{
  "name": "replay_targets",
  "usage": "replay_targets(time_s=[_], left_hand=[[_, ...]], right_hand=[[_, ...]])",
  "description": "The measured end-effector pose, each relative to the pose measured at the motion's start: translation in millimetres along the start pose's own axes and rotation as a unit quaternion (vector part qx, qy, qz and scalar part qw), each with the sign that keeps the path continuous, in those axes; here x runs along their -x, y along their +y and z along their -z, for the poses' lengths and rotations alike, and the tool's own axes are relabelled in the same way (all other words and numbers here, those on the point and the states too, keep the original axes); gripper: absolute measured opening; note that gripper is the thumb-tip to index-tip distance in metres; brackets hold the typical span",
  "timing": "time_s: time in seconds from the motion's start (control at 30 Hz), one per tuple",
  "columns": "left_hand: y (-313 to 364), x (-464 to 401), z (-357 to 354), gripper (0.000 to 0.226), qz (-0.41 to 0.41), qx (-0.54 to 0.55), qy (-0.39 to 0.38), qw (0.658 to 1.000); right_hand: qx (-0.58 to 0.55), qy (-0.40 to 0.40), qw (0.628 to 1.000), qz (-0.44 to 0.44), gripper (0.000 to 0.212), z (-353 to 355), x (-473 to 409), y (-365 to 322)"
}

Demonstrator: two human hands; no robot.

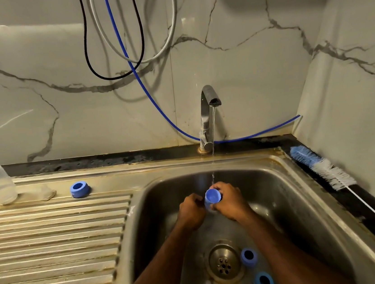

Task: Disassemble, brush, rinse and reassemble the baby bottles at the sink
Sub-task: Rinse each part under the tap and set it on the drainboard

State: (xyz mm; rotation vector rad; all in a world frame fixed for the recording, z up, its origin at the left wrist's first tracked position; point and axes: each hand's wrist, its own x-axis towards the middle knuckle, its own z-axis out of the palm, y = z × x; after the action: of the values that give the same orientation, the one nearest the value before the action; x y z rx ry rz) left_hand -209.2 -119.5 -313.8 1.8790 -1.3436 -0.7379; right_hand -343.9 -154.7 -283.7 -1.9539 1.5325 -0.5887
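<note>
Blue plastic screw rings [249, 256] [264, 283] lie nearest, beside the steel sink's [308, 209] drain. Beyond, the right hand [230, 201] grips a blue bottle cap [212, 196] under running tap [209, 113] water; the left hand [191, 211] is curled alongside, contents unclear.

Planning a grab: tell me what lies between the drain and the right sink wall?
Two blue rings on the basin floor beside the drain, head view.
</note>
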Motion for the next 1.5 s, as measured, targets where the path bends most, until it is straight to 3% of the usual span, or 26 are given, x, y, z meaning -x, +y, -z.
replay_targets(time_s=[0.07,0.17,0.27,0.37,0.43,0.6,0.83,0.93,1.1,1.23,1.5], left_hand=[[-1,1,-1,0.031,-0.019,-0.019,-0.031,0.999],[-2,0,-1,0.036,-0.043,0.006,-0.019,0.999],[0,2,1,0.037,-0.059,0.046,0.018,0.997],[7,5,1,0.032,-0.076,0.124,0.044,0.988],[11,8,1,0.026,-0.087,0.167,0.038,0.981],[15,13,5,0.021,-0.093,0.25,0.028,0.963],[18,14,6,0.021,-0.091,0.219,0.031,0.971],[18,13,7,0.023,-0.087,0.194,0.037,0.976],[7,5,4,0.012,-0.032,0.09,0.025,0.995],[3,4,1,0.013,-0.039,0.052,0.008,0.998],[1,4,2,0.009,-0.02,0.043,0.004,0.999]], right_hand=[[-0.031,0.014,0.999,0.007,0.048,1,-1,2],[-0.157,0.014,0.986,-0.048,0.041,5,-1,6],[-0.344,-0.059,0.923,-0.163,0.023,5,4,5],[-0.448,-0.061,0.863,-0.224,0.028,5,3,5],[-0.469,-0.054,0.847,-0.247,0.034,7,4,6],[-0.396,-0.096,0.865,-0.292,0.061,11,16,-1],[-0.396,-0.098,0.864,-0.295,0.068,10,14,-8],[-0.342,-0.041,0.903,-0.258,0.065,5,11,-5],[-0.307,0.032,0.943,-0.126,0.028,2,4,0],[-0.28,0.01,0.958,-0.06,0.045,1,4,-1],[-0.281,-0.001,0.958,-0.056,0.062,-1,1,4]])
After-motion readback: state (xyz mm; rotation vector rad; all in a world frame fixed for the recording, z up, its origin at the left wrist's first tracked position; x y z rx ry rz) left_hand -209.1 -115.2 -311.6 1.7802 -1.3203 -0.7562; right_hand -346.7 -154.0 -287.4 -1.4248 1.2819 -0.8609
